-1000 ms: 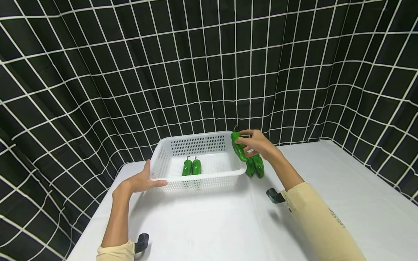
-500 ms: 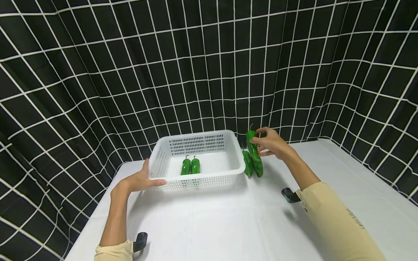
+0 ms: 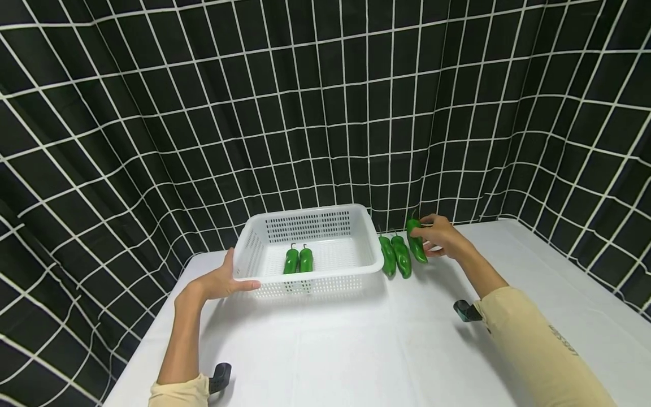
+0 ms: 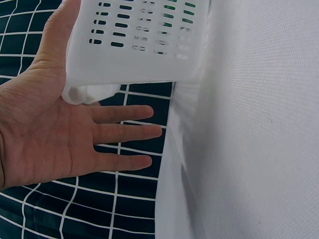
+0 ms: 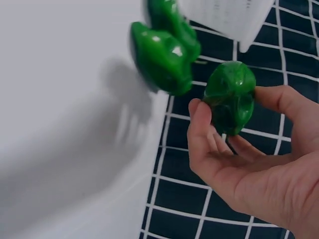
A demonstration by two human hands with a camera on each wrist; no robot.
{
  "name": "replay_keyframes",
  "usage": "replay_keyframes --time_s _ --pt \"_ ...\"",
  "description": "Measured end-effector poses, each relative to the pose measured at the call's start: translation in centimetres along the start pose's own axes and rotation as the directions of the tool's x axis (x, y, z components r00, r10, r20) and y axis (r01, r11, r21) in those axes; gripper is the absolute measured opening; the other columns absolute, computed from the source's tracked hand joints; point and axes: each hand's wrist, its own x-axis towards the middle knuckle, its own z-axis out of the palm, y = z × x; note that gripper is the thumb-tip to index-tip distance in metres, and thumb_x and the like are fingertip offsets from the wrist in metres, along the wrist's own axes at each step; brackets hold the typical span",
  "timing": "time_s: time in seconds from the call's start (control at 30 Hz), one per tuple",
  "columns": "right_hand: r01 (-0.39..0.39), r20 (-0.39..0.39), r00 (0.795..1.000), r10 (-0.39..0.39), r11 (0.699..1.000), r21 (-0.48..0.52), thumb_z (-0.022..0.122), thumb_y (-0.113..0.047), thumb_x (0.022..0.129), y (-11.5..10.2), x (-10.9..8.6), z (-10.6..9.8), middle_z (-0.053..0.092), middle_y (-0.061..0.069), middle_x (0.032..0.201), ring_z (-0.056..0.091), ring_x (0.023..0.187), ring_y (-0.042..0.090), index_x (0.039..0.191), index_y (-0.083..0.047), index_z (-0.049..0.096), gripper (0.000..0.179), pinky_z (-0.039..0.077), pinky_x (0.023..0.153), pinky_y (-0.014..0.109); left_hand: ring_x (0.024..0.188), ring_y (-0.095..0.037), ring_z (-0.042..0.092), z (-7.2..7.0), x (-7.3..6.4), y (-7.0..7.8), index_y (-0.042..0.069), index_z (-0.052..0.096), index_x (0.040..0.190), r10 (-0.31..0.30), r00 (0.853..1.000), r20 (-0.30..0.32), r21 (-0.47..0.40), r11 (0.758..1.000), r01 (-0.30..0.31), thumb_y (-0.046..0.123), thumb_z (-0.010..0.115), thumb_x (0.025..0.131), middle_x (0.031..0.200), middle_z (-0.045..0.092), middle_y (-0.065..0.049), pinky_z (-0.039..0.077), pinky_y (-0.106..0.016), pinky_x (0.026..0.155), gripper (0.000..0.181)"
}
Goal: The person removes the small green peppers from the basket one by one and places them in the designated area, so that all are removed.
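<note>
My right hand (image 3: 441, 236) pinches a long green chili pepper (image 3: 416, 242) between thumb and fingers, to the right of the basket. In the right wrist view this pepper (image 5: 233, 94) appears nearly end-on. Whether its lower end touches the table cannot be told. Two more green peppers (image 3: 402, 257) lie side by side between it and the basket. The white plastic basket (image 3: 315, 276) has two peppers (image 3: 306, 261) inside. At its near left corner rests my left hand (image 3: 217, 281), thumb along the front rim. Its other visible fingers (image 4: 127, 133) stretch out straight in the left wrist view.
A white cloth (image 3: 325, 350) covers the table. Behind and on both sides hangs a black curtain (image 3: 325, 113) with a white grid, close to the table's back edge. Each wrist carries a small black device (image 3: 220, 377).
My right hand has carried its pepper rightward from the basket's right rim, past the two lying peppers, and lowered it beside them. The left hand and basket stay put.
</note>
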Motion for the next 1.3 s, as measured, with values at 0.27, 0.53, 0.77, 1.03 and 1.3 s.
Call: replay_keyframes --time_s 0.27,0.53,0.77,1.03,1.3 --pt "-0.046 -0.008 0.999 0.046 0.999 -0.014 0.060 -0.024 0.098 1.6 0.7 0.2 0.057 0.009 0.096 0.058 0.070 0.015 0.159 0.008 0.021 0.079 0.060 0.070 0.032 0.159 -0.053 0.016 -0.1 0.4 -0.4 0.001 -0.029 0.159 -0.023 1.000 0.001 0.003 1.000 0.023 0.071 0.073 0.084 0.172 -0.002 -0.034 0.019 -0.068 0.127 0.145" --pt "-0.106 -0.033 0.994 0.104 0.990 -0.090 0.060 -0.021 0.095 3.5 1.9 0.8 0.054 0.001 0.078 0.059 0.059 0.010 0.156 0.010 0.023 0.078 0.060 0.063 0.029 0.158 -0.054 0.016 0.1 0.4 -0.3 0.000 -0.029 0.159 -0.015 1.000 0.006 -0.006 1.000 0.015 0.066 0.074 0.086 0.172 -0.003 -0.034 0.018 -0.069 0.126 0.143" --pt "-0.093 -0.033 0.995 0.090 0.989 -0.113 0.058 -0.022 0.096 4.0 2.2 1.5 0.052 0.003 0.077 0.056 0.064 0.010 0.156 0.013 0.023 0.078 0.061 0.066 0.030 0.158 -0.054 0.017 0.2 0.3 -0.3 0.001 -0.029 0.159 -0.023 1.000 0.002 -0.002 1.000 0.023 0.071 0.074 0.084 0.172 0.000 -0.034 0.020 -0.069 0.126 0.146" --pt "-0.090 -0.043 0.995 0.085 0.988 -0.122 0.059 -0.022 0.096 3.8 2.8 2.0 0.052 0.007 0.084 0.056 0.070 0.013 0.155 0.012 0.025 0.075 0.061 0.066 0.030 0.158 -0.053 0.018 0.0 0.3 -0.3 0.001 -0.030 0.159 -0.032 0.999 -0.002 0.009 0.999 0.032 0.073 0.072 0.083 0.172 0.002 -0.034 0.021 -0.067 0.127 0.146" --pt "-0.108 0.000 0.994 0.109 0.990 -0.093 0.060 -0.021 0.096 3.7 2.7 1.8 0.051 0.001 0.074 0.055 0.064 0.010 0.154 0.011 0.023 0.076 0.059 0.065 0.030 0.159 -0.053 0.016 -0.2 0.2 0.0 0.000 -0.030 0.159 -0.057 0.998 0.006 0.031 0.998 0.057 0.078 0.070 0.082 0.172 -0.001 -0.035 0.021 -0.067 0.127 0.148"
